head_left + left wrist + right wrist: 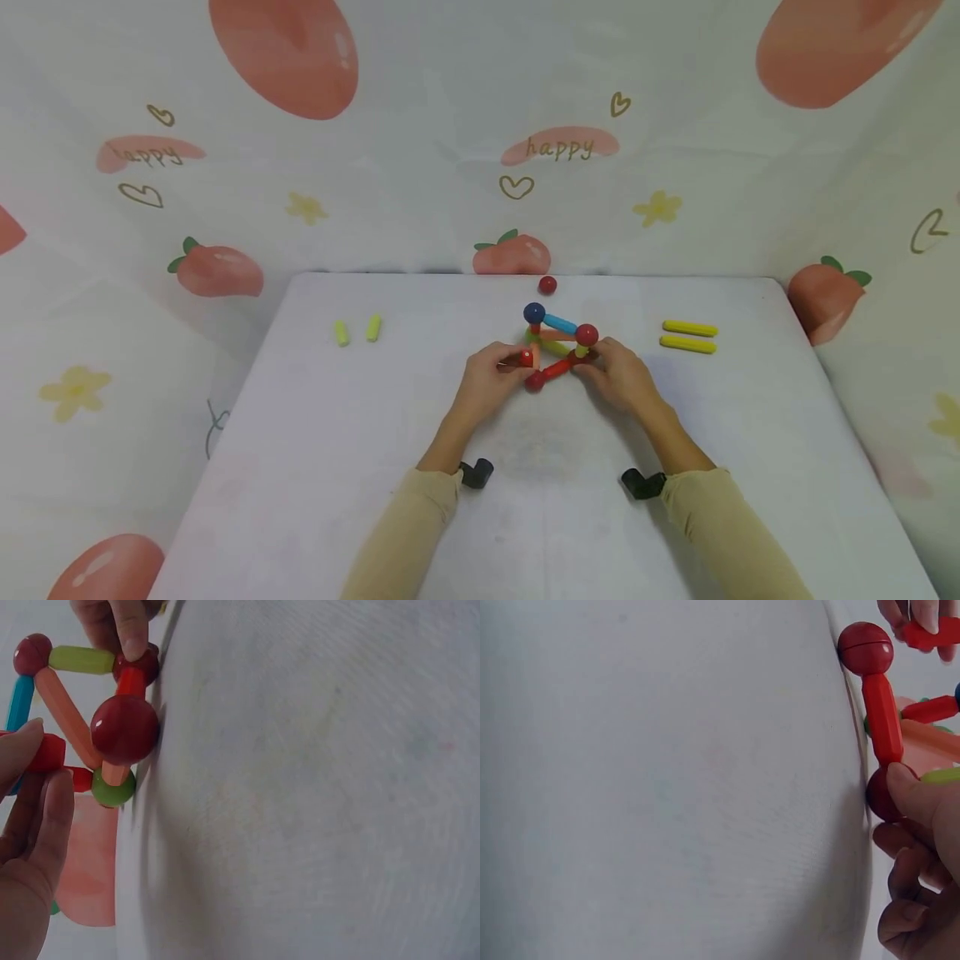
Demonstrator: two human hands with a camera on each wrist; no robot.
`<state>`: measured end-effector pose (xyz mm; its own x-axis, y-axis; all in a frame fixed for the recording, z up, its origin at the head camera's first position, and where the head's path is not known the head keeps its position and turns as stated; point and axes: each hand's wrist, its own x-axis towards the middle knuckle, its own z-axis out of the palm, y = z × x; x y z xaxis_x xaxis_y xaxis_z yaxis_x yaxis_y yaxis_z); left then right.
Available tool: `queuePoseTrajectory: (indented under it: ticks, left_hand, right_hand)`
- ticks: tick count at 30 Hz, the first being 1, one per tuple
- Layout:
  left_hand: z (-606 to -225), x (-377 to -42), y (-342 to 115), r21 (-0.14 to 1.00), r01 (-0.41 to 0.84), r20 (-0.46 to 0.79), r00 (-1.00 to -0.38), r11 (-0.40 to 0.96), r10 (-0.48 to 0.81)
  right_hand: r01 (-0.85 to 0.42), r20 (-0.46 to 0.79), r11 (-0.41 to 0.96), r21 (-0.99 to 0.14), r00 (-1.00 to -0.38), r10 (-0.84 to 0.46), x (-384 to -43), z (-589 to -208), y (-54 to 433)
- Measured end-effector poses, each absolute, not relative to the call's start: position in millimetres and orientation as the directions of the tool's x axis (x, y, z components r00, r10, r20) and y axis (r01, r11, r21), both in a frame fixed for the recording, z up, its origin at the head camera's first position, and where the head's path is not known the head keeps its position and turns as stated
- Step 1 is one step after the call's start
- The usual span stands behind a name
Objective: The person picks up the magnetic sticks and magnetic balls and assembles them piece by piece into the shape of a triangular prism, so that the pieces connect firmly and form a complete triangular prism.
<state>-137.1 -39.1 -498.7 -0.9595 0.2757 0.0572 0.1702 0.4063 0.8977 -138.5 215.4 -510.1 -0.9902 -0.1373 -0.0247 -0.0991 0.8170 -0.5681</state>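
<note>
A frame of magnetic rods and balls stands on the table between the two hands. My left hand [486,382] pinches a short red rod [49,754] between thumb and fingers, above the frame's front red ball [535,381]. With thumb and fingers, my right hand [621,379] grips the red ball [883,796] at the frame's lower right corner. A red rod [883,720] links these two lower balls. Higher up, a light blue rod [561,324] joins a dark blue ball [534,313] to another red ball [587,335]. Low at the back sits a green ball [112,787].
A loose red ball [547,285] lies near the table's back edge. Two short yellow-green rods [373,328] are at the back left, two longer yellow rods [688,344] at the back right. A patterned cloth [420,167] hangs behind the white table [315,467].
</note>
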Motion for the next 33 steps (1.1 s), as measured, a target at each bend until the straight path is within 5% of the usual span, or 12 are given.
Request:
queuePoseTrajectory:
  ticks: [20, 33]
  left_hand:
    - [-495.8, -146.5, -29.4, 0.839, 0.162, -0.030, -0.939, 0.519, 0.342]
    - [-494.8, -242.4, -24.7, 0.794, 0.201, 0.044, -0.960, 0.574, 0.275]
  right_hand:
    - [-0.032, -0.064, 0.831, -0.556, -0.995, -0.081, -123.0, -510.6, 226.3]
    - [-0.028, -0.032, 0.838, -0.545, -0.998, -0.054, -114.8, -509.0, 252.7]
